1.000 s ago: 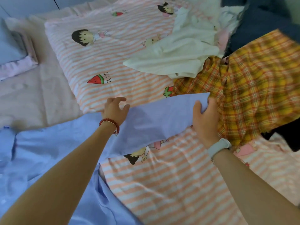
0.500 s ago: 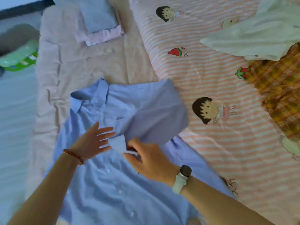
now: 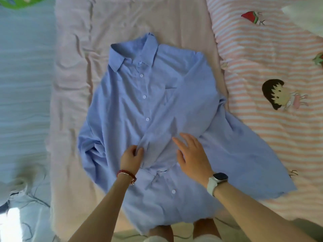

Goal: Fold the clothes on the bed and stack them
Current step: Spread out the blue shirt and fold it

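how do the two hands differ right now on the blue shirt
The left hand pinches the cuff of the folded-in sleeve on the blue shirt, fingers curled; the right hand lies flat with straight, spread fingers, pressing the sleeve down. The left wrist wears a red bead bracelet; the right wears a white-strapped watch. Both rest on the shirt's front near the button placket.

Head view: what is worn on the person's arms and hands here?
Both forearms are bare, no sleeves or gloves. The left hand has a red beaded bracelet at its wrist; the right hand has a dark-faced smartwatch on a white band.
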The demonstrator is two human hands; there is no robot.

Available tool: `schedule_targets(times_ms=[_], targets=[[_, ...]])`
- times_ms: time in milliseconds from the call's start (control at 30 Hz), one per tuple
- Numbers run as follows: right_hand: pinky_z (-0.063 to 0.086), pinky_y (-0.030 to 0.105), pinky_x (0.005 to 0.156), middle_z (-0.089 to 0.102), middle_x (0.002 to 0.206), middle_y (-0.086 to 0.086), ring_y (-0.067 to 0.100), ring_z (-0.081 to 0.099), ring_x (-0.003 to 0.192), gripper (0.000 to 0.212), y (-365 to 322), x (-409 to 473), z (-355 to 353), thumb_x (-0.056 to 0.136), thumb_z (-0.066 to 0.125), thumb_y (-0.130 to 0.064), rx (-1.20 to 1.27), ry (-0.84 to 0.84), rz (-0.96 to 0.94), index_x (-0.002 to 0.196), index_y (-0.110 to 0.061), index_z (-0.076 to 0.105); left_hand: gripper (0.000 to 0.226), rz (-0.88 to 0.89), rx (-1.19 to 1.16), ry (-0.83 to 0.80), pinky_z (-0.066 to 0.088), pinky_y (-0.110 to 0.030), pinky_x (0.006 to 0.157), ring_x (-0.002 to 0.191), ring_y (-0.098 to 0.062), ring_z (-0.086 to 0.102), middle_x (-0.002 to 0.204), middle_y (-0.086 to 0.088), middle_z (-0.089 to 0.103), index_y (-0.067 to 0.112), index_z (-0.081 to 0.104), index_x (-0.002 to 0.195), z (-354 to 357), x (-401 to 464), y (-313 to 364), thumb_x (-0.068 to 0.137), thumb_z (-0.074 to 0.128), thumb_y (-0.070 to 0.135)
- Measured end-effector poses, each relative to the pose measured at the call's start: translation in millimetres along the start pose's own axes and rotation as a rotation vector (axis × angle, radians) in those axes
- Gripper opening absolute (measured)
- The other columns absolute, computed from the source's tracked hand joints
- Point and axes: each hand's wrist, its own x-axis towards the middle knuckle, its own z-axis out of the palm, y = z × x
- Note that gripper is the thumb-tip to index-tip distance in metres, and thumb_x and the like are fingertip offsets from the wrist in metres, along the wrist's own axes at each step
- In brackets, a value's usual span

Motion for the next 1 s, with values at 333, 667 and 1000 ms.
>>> schedule_targets(times_ms=[333,667,1000], targets=[[0.047,0.033,0.068,0.064,0.096,0.008,0.03,0.062,0.084,0.027,-80.0,25.5,52.6,0.067,0.072,-0.015,-0.107,-0.154,0.021,0.094,-0.013,0.068,0.051,-0.257,-0.071,0.498,0.035,-0.04,0.094,0.115,-0.034,0.046,0.124,-0.019,0.047,0.001,0.047,0.125,-91.9,10.1,-70.7,0.082,0.066,0.019],[0.011,0.035,0.113,0.011,0.155,0.001,0.02,0.006,0.142,0.051,-93.6,23.3,100.9,0.097,0.031,-0.03,-0.177,-0.574,-0.241,0.147,-0.02,0.021,0.013,-0.295,-0.3,0.578,0.023,-0.027,0.057,0.078,-0.025,0.047,0.079,-0.017,0.052,0.002,0.047,0.081,-122.7,2.9,-115.6,0.092,0.042,0.005],[0.039,0.029,0.082,0.066,0.098,0.016,0.03,0.058,0.095,0.021,-132.3,57.7,89.8,0.094,0.046,-0.011,0.519,-0.358,0.311,0.102,-0.002,0.063,0.018,0.015,0.153,-0.485,0.044,-0.021,0.09,0.093,-0.005,0.061,0.104,0.001,0.069,0.018,0.067,0.105,-137.4,-41.9,-101.2,0.089,0.059,0.02]])
